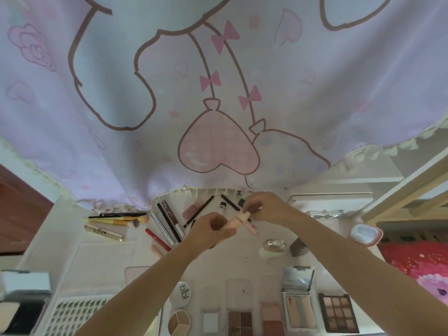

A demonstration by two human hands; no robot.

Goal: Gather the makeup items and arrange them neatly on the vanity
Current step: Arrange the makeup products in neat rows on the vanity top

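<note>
Palettes line the bottom edge of the frame: a nine-pan eyeshadow palette (338,312) at lower right, a mirrored contour compact (299,298) beside it, a round tri-colour compact (179,323) further left. Above them, on the white tabletop (101,253), two forearms reach up to mid-frame. The left hand (210,231) curls its grip round a peach-pink tube (236,221), and the right hand (266,208) pinches the tube's upper end. Left of the hands, pencils and a red-capped liner (158,239) fan out; yellow brushes (116,221) lie further left. A pastel cartoon curtain (218,81) fills the upper frame.
</note>
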